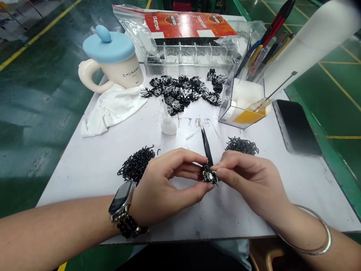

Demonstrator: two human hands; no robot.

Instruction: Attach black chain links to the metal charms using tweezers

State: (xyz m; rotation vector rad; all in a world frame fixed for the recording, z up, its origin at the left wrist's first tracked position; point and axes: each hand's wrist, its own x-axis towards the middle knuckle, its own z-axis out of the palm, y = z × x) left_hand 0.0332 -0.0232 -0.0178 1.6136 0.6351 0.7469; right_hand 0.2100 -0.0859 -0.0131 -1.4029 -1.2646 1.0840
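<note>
- The left hand (166, 180) grips a small black-and-silver part (210, 175) between thumb and fingers, above the near middle of the worktop (84, 165).
- The right hand (254, 180) pinches that part's right edge with thumb and forefinger.
- Black tweezers (207, 145) lie just beyond the part, tips pointing far.
- One pile of black bits (137, 163) sits left of the tweezers, a smaller pile (241, 145) to their right.
- Farther off, a white bottle (168, 126) stands upright, near a heap of similar parts (180, 90).
</note>
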